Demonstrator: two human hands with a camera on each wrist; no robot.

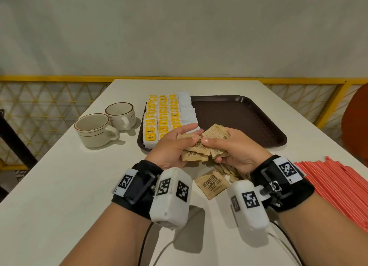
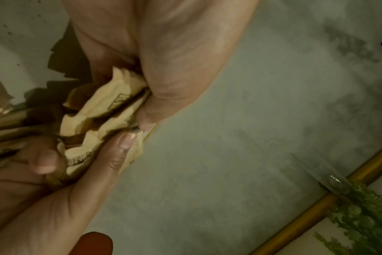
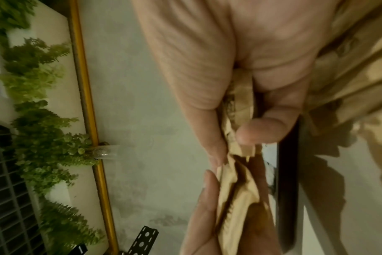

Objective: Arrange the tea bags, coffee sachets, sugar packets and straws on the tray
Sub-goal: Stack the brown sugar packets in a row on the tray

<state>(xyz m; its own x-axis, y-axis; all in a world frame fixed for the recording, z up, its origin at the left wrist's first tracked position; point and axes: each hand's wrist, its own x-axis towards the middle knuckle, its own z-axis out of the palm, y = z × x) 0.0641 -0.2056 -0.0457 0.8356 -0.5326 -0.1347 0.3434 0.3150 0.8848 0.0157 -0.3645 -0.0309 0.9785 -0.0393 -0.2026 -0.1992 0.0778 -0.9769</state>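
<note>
Head view: bundle of sugar packets (image 1: 201, 146) being held above table (image 1: 59, 186), near tray (image 1: 249, 122) front edge, fingers of left hand (image 1: 175, 146) and right hand (image 1: 231, 150) being curled round it. Packets judged light, soft, slippery; best gripped across stack sides.

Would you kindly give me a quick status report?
Both hands, left hand and right hand, grip sugar packets above table. Tea bags on tray. Nothing blocking.

Left hand (image 2: 164, 51) at upper centre, thumb pinching crumpled brown sugar packets (image 2: 103, 124) at left centre. Right hand (image 2: 65, 181) grips same bunch from lower left. Grey wall behind; yellow rail (image 2: 316, 203), green plant (image 2: 364, 212) lower right.
</note>
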